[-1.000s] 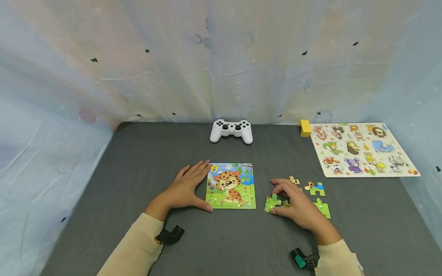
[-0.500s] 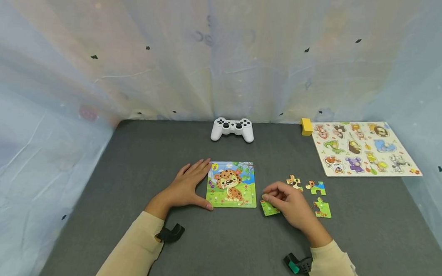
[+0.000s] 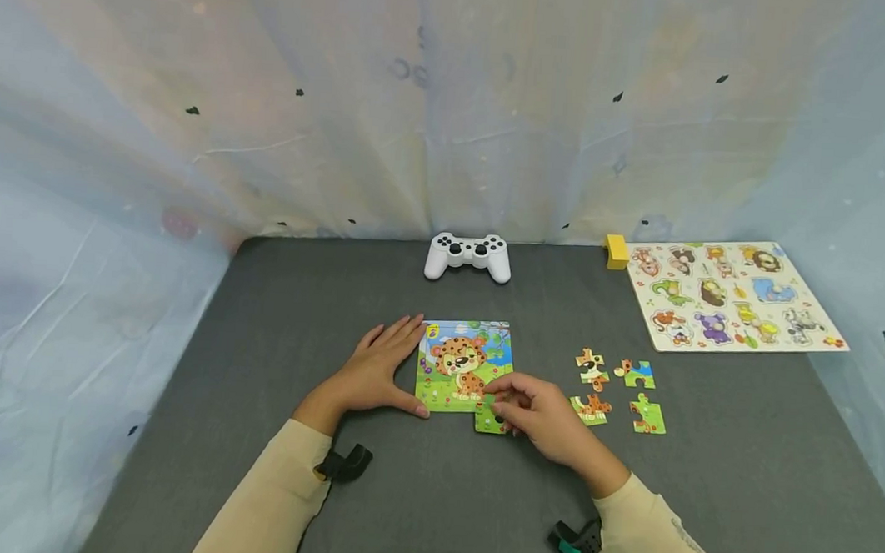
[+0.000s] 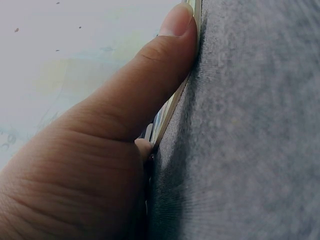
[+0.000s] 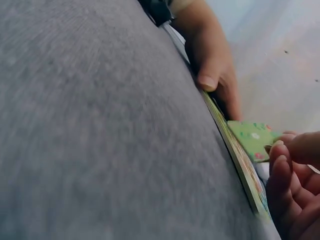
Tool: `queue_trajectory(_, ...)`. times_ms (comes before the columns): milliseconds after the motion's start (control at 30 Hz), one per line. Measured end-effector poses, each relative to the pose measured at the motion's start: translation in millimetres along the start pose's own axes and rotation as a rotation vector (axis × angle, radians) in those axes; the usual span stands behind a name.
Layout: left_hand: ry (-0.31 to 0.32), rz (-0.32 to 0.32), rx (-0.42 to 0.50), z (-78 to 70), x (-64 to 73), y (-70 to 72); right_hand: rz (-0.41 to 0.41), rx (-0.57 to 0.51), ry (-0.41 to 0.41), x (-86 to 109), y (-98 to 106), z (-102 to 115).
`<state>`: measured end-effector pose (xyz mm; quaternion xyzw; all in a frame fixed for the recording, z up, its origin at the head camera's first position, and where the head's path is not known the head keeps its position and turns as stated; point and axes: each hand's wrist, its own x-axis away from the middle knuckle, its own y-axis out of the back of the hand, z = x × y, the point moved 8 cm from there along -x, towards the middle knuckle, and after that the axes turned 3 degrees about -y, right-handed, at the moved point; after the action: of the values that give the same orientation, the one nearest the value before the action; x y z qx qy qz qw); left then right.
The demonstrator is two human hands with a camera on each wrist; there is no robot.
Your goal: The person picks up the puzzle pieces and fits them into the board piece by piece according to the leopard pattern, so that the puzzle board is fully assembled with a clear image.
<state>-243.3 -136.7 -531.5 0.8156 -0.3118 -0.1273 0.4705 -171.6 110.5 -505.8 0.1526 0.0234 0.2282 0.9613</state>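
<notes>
In the head view, my left hand (image 3: 370, 375) lies with fairly straight fingers along the left side of a square leopard picture puzzle board (image 3: 433, 400). Its thumb touches the board's lower left corner; the left wrist view shows that thumb (image 4: 135, 90) against the board's edge. My right hand (image 3: 548, 420) pinches a green jigsaw piece (image 3: 486, 423) between thumb and fingers over the board's lower right part. From the right wrist, the piece (image 5: 248, 137) appears tilted above the board's edge (image 5: 235, 155). Fingers hide part of the piece and the board's lower right corner.
Several loose jigsaw pieces (image 3: 591, 409) lie to the right of the board. A white game controller (image 3: 469, 255) sits at the back. Toward the back right are a yellow block (image 3: 616, 252) and a large animal peg-puzzle board (image 3: 727, 300). Curtain-like sheeting (image 3: 494, 146) surrounds the table.
My right hand has picked up the green jigsaw piece from among the loose pieces and carried it left to the puzzle board. The left hand has stayed in place.
</notes>
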Motion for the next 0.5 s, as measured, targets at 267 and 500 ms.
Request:
queue_trajectory(267, -0.005, -0.005, 0.007, -1.0, -1.0, 1.2, -0.064, -0.049, 0.029, -21.4, -7, 7)
queue_trajectory(500, -0.016, -0.015, 0.018, -1.0, 0.0, 1.8, -0.155, 0.013, 0.086, -39.5, -16, 10)
